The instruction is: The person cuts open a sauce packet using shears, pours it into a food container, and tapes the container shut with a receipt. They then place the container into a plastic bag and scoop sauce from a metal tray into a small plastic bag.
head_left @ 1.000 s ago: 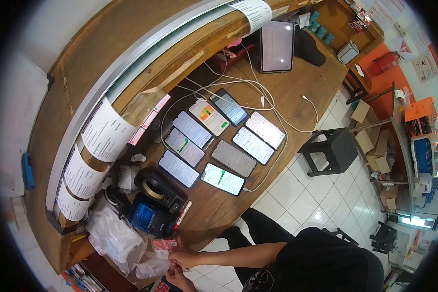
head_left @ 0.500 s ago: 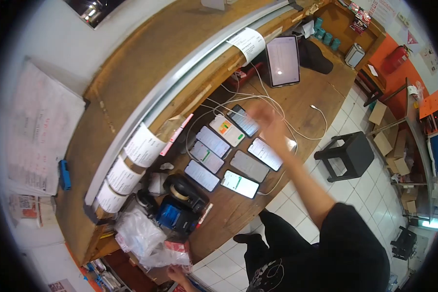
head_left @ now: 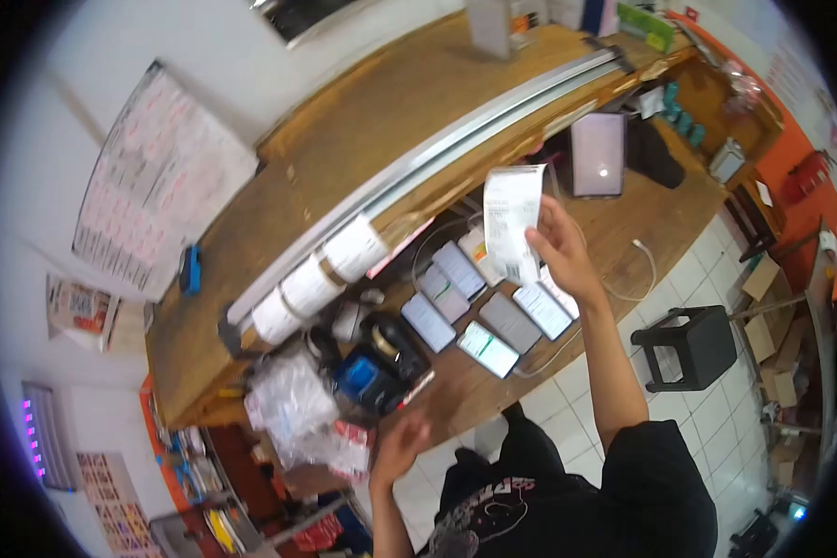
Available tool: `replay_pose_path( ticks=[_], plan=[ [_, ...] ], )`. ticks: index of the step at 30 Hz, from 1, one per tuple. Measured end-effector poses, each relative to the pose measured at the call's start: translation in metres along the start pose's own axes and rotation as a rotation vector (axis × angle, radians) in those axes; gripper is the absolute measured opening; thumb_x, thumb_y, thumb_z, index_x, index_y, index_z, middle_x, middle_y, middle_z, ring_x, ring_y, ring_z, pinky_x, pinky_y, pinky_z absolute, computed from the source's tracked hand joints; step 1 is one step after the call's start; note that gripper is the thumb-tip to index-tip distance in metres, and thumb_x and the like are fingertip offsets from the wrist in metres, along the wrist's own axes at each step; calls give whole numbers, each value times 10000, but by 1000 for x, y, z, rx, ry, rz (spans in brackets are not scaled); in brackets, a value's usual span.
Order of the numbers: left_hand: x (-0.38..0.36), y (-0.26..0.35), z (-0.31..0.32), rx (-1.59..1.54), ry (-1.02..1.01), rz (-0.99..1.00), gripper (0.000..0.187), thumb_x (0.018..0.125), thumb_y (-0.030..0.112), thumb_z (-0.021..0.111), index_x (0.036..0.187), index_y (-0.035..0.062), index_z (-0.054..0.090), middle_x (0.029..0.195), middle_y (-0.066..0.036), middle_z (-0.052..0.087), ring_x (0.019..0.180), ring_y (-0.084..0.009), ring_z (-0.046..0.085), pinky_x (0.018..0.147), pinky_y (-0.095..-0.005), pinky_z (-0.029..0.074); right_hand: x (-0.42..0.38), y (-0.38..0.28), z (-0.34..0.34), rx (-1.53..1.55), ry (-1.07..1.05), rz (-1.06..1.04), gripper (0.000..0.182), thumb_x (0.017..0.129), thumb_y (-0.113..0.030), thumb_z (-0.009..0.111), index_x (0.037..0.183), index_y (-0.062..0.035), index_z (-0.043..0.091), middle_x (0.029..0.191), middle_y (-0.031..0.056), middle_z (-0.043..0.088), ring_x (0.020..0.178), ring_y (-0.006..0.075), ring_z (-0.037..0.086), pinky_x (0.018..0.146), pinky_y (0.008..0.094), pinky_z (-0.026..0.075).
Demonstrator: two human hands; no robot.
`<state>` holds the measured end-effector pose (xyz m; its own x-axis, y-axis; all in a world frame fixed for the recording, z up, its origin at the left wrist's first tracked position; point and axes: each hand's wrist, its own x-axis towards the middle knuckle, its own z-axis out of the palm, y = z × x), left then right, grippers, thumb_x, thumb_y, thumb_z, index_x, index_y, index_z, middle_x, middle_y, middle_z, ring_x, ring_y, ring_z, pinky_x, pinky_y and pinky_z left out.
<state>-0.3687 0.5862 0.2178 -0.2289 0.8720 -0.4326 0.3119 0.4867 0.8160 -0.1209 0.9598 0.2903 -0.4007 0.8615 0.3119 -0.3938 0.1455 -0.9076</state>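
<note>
A white printed receipt (head_left: 513,223) is gripped at its right edge by my right hand (head_left: 565,246), above the phones on the wooden desk (head_left: 656,223). Below it lie several phones, among them one with a bright screen (head_left: 488,349) and a grey one (head_left: 510,323). My left hand (head_left: 402,446), slightly blurred, is raised near the desk's front edge with its fingers apart and nothing in them. Beside it are a plastic bag (head_left: 293,405) and a black and blue device (head_left: 361,377).
A tablet (head_left: 598,153) stands at the back of the desk, near a black cap (head_left: 656,153). More receipts (head_left: 312,288) hang along the shelf edge. A white cable (head_left: 648,270) crosses the desk. A black stool (head_left: 688,349) stands on the tiled floor.
My right hand has closed on a receipt and holds it up over the phones. My left hand has risen into fuller view. The camera view has shifted.
</note>
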Motion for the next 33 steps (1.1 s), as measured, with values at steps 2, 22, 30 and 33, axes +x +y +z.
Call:
replay_pose_path(
  ticks=[2, 22, 30, 33],
  plan=[
    [29, 72, 5, -136, 29, 193, 490, 981, 203, 595, 1404, 7, 443, 1330, -124, 585, 1240, -180, 542, 1065, -320, 391, -43, 0, 35, 114, -80, 65, 519, 981, -57, 529, 1455, 1, 326, 1329, 133, 505, 1209, 173, 507, 986, 313, 452],
    [49, 111, -9, -675, 318, 222, 303, 936, 19, 620, 1218, -29, 521, 1124, -108, 660, 1030, -137, 622, 894, -277, 493, -136, 44, 128, 122, -574, 662, 532, 915, -34, 638, 1391, -2, 403, 998, 47, 602, 955, 122, 606, 848, 276, 483],
    [-17, -8, -12, -593, 757, 72, 343, 916, -32, 613, 1234, -15, 486, 1134, -88, 634, 1063, -138, 595, 926, -271, 456, -58, 167, 142, -703, -762, 304, 553, 928, -165, 613, 1440, -116, 411, 773, 116, 610, 696, 244, 605, 675, 369, 495],
    [-58, -40, -1, -575, 762, -74, 391, 867, -88, 611, 1234, -23, 496, 1149, -85, 613, 1099, -142, 570, 936, -269, 440, -20, 245, 148, -997, -570, 24, 580, 931, -186, 613, 1465, -181, 387, 767, 115, 619, 697, 280, 606, 690, 385, 491]
  ],
)
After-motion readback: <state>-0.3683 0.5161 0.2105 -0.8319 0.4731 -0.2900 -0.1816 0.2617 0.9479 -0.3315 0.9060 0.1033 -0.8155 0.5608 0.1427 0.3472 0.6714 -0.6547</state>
